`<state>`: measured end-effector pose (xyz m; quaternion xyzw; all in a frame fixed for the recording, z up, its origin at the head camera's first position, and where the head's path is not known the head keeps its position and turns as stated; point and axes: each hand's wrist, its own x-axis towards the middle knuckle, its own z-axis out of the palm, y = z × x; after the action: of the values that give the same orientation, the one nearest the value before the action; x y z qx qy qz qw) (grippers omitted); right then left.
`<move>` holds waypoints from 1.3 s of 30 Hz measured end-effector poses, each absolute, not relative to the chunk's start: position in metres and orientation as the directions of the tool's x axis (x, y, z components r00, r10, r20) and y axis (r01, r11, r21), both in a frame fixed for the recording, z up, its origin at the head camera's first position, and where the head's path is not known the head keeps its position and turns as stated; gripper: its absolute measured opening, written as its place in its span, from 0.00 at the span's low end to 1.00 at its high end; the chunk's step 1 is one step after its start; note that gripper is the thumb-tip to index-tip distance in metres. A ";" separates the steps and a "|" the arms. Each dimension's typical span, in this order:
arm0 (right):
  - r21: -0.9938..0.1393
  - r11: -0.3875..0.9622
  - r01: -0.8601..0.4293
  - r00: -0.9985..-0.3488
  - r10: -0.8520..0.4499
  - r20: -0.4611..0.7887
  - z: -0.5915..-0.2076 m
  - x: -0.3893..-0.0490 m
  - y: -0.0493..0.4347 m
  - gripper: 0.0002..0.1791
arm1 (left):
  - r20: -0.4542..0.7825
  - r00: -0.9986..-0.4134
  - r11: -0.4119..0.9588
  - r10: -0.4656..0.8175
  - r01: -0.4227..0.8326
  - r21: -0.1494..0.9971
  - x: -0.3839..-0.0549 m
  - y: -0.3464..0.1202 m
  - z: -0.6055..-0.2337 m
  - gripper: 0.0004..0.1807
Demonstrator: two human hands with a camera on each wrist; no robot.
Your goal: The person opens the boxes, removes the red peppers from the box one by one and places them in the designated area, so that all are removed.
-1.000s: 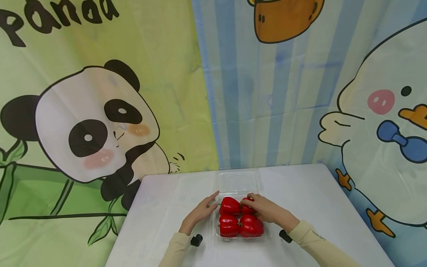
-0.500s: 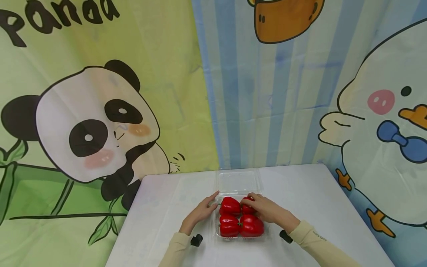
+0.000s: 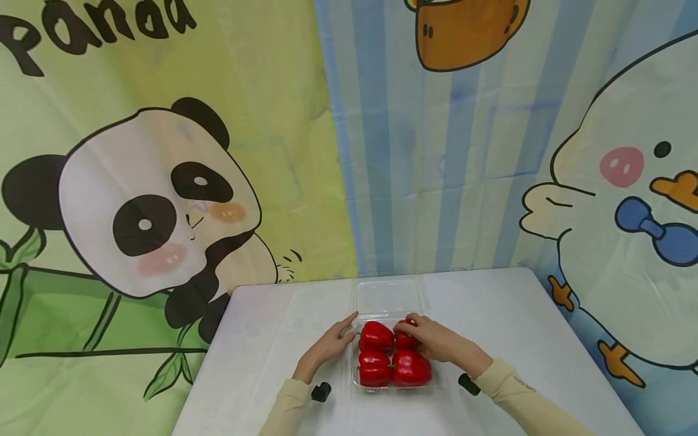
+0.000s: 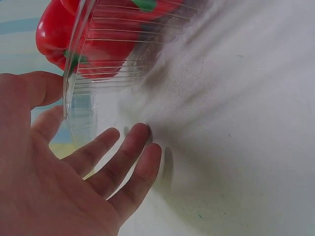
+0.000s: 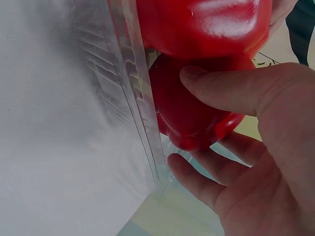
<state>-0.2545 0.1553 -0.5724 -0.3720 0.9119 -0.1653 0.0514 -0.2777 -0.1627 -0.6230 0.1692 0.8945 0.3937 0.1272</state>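
Several glossy red bell peppers sit in a clear plastic clamshell container [image 3: 354, 376], two in the front row and two behind. My right hand [image 3: 443, 344] grips the back right bell pepper [image 5: 189, 105], thumb on its near side and fingers round its far end. My left hand [image 3: 327, 345] is at the container's left side, fingers loosely spread. In the left wrist view its thumb [image 4: 47, 87] rests at the rim, beside the back left bell pepper [image 3: 376, 336]. The front left bell pepper [image 3: 374, 369] and front right bell pepper [image 3: 411, 369] lie nearest the person.
The clear lid [image 3: 390, 297] lies folded open behind the container, toward the far edge of the white table [image 3: 491, 321]. A cartoon-printed curtain [image 3: 392, 151] hangs behind the table. Each wrist carries a small black camera [image 3: 321, 392].
My right hand has shifted very slightly to the right, and the back right bell pepper in its grip has moved a little with it. The left hand stays in place.
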 end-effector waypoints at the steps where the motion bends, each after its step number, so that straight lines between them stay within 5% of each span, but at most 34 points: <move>1: -0.337 0.666 -0.666 -0.715 -0.698 0.034 -0.572 -0.255 0.155 0.34 | -0.096 -0.910 0.632 0.403 0.201 0.748 -0.278 -0.163 -0.623 0.32; 39: -0.320 0.670 -0.670 -0.720 -0.692 0.060 -0.557 -0.251 0.164 0.36 | -0.094 -0.909 0.646 0.405 0.212 0.734 -0.279 -0.165 -0.626 0.32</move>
<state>-0.2510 0.1641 -0.5573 -0.3729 0.9131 -0.1614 0.0331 -0.2795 -0.1653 -0.6265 0.1718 0.8984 0.3842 0.1257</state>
